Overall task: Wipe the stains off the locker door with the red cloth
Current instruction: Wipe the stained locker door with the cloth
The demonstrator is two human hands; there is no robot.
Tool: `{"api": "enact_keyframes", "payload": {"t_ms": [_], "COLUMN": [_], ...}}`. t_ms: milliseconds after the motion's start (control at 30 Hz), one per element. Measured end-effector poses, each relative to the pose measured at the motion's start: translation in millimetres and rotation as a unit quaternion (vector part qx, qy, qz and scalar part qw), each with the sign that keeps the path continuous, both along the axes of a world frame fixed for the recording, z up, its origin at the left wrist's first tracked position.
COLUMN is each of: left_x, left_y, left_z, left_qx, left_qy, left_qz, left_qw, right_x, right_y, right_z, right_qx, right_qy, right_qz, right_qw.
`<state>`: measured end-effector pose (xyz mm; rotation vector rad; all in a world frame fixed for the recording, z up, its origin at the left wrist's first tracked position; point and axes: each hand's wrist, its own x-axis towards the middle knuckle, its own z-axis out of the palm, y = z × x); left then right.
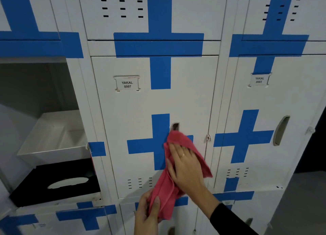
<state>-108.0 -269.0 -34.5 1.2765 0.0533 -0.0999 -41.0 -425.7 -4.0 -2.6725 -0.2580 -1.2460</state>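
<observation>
The white locker door [134, 111], labelled YAKAL 0007, bears blue tape crosses and a recessed handle slot. A red cloth [164, 190] hangs against its lower right part. My right hand [185, 165] lies flat with straight fingers on the cloth's upper end, pressing it to the door just below the slot. My left hand [148, 211] grips the cloth's lower end below the door's bottom edge. I see no plain stains on the door.
The open locker [40, 86] on the left holds a white tray [53, 141] above a black box [35, 187] with an oval opening. Closed taped doors surround the middle one; the YAKAL 0003 door [291, 97] is on the right. A padlock hasp [208, 137] sits beside the cloth.
</observation>
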Motion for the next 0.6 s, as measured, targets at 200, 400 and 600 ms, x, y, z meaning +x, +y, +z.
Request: {"api": "enact_keyframes", "payload": {"t_ms": [200,400,600], "left_x": [-14,-21,-34], "left_y": [-3,-2,-2], "left_z": [-17,-21,-30], "left_qx": [-0.022,0.001,0.071], "left_qy": [0.040,0.041,0.005], "left_qz": [0.012,-0.005,-0.022], "left_qw": [0.999,0.999,0.997], "right_x": [-19,-36,-47], "right_y": [-9,-10,-18], "right_z": [-36,-61,-73], "right_qx": [-0.012,0.015,0.099], "right_qy": [0.058,0.106,0.090], "right_qz": [0.004,-0.003,-0.035], "right_qw": [0.998,0.994,0.990]}}
